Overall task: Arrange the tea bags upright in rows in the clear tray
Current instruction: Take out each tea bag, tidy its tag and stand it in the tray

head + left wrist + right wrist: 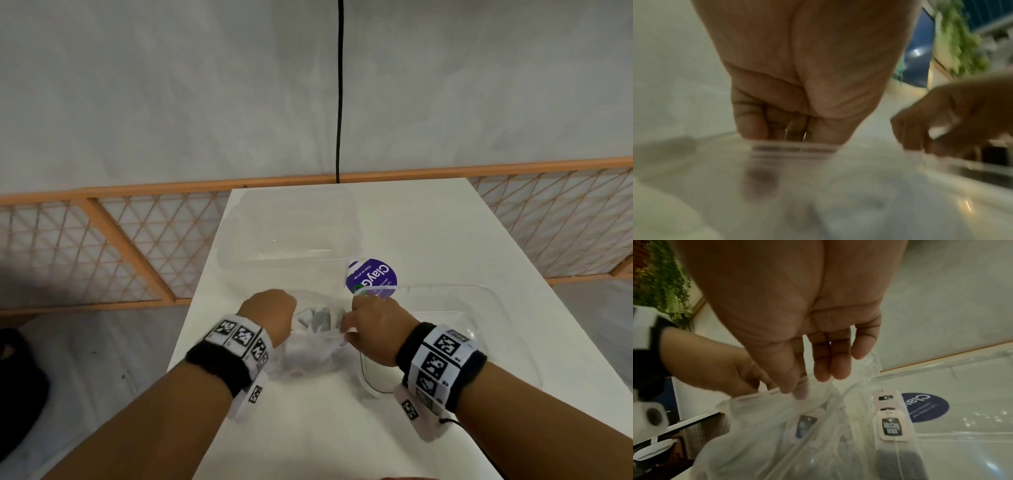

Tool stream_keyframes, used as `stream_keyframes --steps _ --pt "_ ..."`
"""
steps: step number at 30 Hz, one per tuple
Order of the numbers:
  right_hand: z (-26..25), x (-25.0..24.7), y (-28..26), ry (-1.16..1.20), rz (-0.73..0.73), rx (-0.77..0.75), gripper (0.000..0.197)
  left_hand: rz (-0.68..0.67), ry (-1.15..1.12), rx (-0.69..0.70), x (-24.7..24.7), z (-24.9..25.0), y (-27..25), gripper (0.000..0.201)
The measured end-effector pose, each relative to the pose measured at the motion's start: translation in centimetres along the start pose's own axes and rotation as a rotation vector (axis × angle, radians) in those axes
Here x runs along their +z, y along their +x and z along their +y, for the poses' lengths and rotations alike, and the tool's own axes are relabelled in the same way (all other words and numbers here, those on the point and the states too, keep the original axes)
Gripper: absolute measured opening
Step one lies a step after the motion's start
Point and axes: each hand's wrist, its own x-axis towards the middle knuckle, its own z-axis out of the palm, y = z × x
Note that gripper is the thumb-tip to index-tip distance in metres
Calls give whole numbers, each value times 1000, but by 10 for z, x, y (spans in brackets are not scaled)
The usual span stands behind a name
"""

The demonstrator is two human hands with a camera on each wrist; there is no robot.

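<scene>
Tea bags (317, 320) sit in a clear plastic pouch (308, 356) on the white table (394, 219), just left of the clear tray (479, 301).

Head view: left hand (270, 313) and right hand (371, 329) each pinch one side of the pouch mouth, which gapes between them. Purple round sticker (371, 275) behind the tray, another clear container (294, 233) further back.

Left wrist view: blurred; fingers curled onto the zip strip (793, 150).

Right wrist view: thumb and forefinger pinch the pouch lip (777, 395). Paper tags (891, 426) on strings show through the film.

Judgement: bags are light, soft and tear-prone, and the strings could tangle. Grip the bag body by its edges, not the tag.
</scene>
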Motion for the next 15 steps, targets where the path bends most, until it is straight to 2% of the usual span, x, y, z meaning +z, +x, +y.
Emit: stream_keyframes --steps 2,4,8,12,15 --pt "0 3 1 -11 22 0 28 -74 142 31 4 6 7 25" --pt "0 4 3 -14 37 -3 29 -116 180 33 6 9 11 21" --pt "2 2 5 24 54 -11 29 -64 127 28 -1 6 13 12" --pt "7 -1 6 134 50 -18 26 -19 -72 82 -8 -9 7 25" --pt "9 -9 8 257 111 -50 22 47 -349 120 -16 -17 -5 22"
